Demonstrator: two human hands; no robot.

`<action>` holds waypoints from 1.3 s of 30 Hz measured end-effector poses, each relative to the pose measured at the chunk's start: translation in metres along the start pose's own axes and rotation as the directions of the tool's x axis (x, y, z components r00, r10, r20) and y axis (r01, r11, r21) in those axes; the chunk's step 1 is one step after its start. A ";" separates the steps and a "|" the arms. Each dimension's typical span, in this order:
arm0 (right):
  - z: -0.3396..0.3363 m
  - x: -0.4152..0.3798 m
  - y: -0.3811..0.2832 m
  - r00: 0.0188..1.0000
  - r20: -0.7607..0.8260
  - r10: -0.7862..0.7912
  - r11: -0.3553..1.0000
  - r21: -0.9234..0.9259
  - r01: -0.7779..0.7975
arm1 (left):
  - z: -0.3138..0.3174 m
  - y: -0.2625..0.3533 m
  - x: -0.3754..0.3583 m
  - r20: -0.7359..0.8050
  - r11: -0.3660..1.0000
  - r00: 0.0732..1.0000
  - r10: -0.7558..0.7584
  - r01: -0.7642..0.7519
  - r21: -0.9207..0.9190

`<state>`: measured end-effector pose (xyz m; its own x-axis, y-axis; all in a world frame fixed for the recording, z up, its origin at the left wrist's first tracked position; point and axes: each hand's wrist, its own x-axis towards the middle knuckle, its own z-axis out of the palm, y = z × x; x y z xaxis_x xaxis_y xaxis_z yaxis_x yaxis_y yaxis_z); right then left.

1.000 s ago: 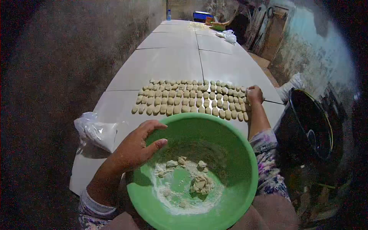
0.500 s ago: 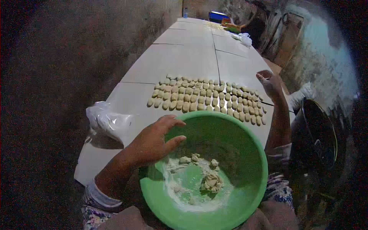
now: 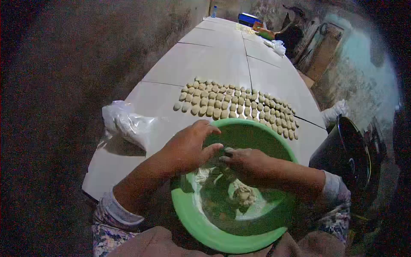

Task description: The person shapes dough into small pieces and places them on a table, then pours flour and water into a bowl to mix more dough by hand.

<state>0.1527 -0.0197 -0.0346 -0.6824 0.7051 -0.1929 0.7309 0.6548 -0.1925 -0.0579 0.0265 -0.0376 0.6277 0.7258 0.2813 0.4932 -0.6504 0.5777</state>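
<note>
A green basin [image 3: 229, 240] stands against my lap, with flour [image 3: 252, 212] and a lump of dough [image 3: 244, 195] in its bottom. A smaller bit of dough [image 3: 203, 174] lies left of that lump. My left hand [image 3: 190, 145] is over the basin's left rim, its thumb and fingers apart and nothing seen between them. Inside the basin, my right hand [image 3: 248, 165] has its fingers drawn together close to my left thumb. Whatever those fingers hold, if anything, is hidden. Beyond the basin, rows of small oval dough pieces [image 3: 227, 103] lie on the table.
The long white tiled table [image 3: 209, 55] stretches away from me. A clear plastic bag [image 3: 128, 124] of white stuff sits at left. On the right stands a dark bucket [image 3: 342, 145]. A blue container [image 3: 249, 19], a white bag [image 3: 278, 47] and a person's arm [image 3: 284, 32] are at the far end.
My right hand has come from beyond the basin's right side, near the dough rows, down into the basin. My left hand stays at the rim. The view has shifted slightly.
</note>
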 end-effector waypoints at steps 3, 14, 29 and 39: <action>0.025 0.014 0.007 0.994 -0.055 -0.091 0.995 0.034 0.093 | 0.002 -0.002 -0.002 -0.031 1.000 0.999 -0.013 0.013 -0.012; 0.029 0.021 -0.013 0.985 -0.021 -0.174 0.970 0.167 0.175 | -0.001 0.003 -0.003 0.011 0.997 0.998 -0.070 0.069 0.038; -0.066 -0.031 -0.049 0.915 -0.386 -0.113 0.978 0.118 0.170 | -0.001 0.059 -0.017 0.408 -0.320 0.904 -0.126 0.352 -0.879; -0.047 -0.031 -0.058 0.920 -0.357 -0.162 0.939 0.231 0.255 | 0.010 0.065 -0.026 0.416 -0.526 0.896 -0.153 0.282 -0.802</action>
<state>0.1321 -0.0665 0.0274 -0.7428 0.6399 0.1970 0.5105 0.7316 -0.4517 -0.0357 -0.0368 -0.0154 0.7376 0.6571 -0.1552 -0.5653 0.7267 0.3904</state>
